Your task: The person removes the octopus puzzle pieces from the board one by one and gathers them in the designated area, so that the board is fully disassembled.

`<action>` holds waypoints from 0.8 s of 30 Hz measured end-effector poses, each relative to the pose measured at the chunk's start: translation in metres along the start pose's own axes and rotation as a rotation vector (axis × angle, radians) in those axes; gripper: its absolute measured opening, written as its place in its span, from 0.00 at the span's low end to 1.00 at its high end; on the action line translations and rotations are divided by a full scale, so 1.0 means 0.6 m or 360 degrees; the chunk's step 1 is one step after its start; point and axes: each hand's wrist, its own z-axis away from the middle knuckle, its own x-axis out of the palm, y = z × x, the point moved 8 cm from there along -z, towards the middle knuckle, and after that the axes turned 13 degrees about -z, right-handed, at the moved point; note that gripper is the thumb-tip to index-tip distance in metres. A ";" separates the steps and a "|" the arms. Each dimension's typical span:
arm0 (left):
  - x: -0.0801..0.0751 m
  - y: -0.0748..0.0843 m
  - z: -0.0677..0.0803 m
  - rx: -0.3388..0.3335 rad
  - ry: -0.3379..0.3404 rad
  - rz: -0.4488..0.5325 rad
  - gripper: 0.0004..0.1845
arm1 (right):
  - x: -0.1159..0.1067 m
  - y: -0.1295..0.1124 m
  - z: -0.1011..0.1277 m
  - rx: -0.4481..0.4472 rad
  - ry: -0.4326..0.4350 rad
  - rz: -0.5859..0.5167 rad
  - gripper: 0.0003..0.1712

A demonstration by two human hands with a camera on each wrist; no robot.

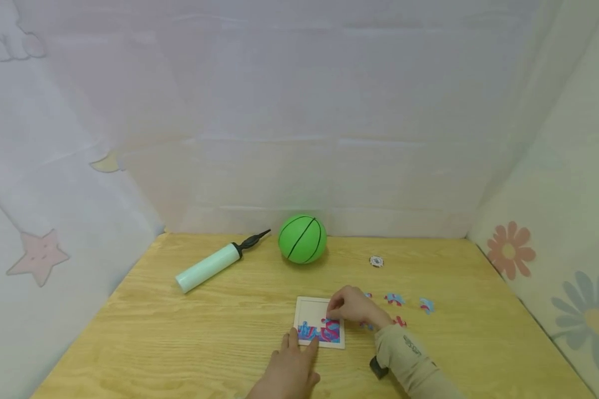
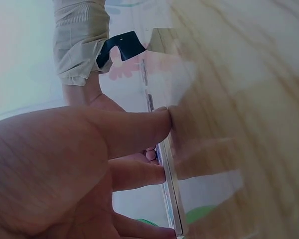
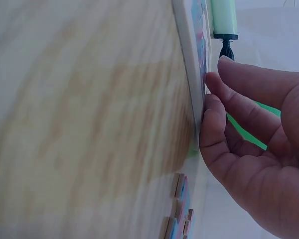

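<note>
A square puzzle board [image 1: 309, 305] with a pale frame lies on the table, its near part filled with blue, purple and pink pieces. My left hand [image 1: 290, 363] rests its extended fingertips on the board's near-left edge; in the left wrist view the thumb [image 2: 139, 130] touches the tabletop by the frame's side. At the board's right side, the curled fingers of my right hand [image 1: 351, 303] are on a pink-and-blue puzzle piece [image 1: 331, 321] at the top of the filled part. Those fingertips partly hide it; in the right wrist view the right hand [image 3: 254, 129] covers the contact.
Several loose puzzle pieces [image 1: 394, 299] lie right of the board, some behind the right forearm. A green ball [image 1: 303, 239] stands at the back, with a mint hand pump [image 1: 208, 269] to its left. A round chip [image 1: 376, 261] lies back right.
</note>
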 end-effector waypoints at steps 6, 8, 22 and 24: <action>0.000 -0.003 0.001 -0.0007 0.0027 0.0003 0.34 | 0.008 -0.004 -0.003 -0.0042 -0.0034 0.0012 0.04; 0.002 -0.003 0.001 -0.0008 0.0026 -0.0013 0.34 | 0.010 -0.004 -0.003 -0.0052 -0.0040 0.0011 0.04; -0.004 -0.001 -0.004 0.0008 -0.0012 -0.0023 0.34 | 0.006 0.000 -0.001 -0.0046 -0.0006 0.0030 0.05; -0.005 0.000 -0.004 0.0010 -0.0018 -0.0023 0.34 | 0.006 0.000 -0.001 -0.0039 0.0000 0.0038 0.05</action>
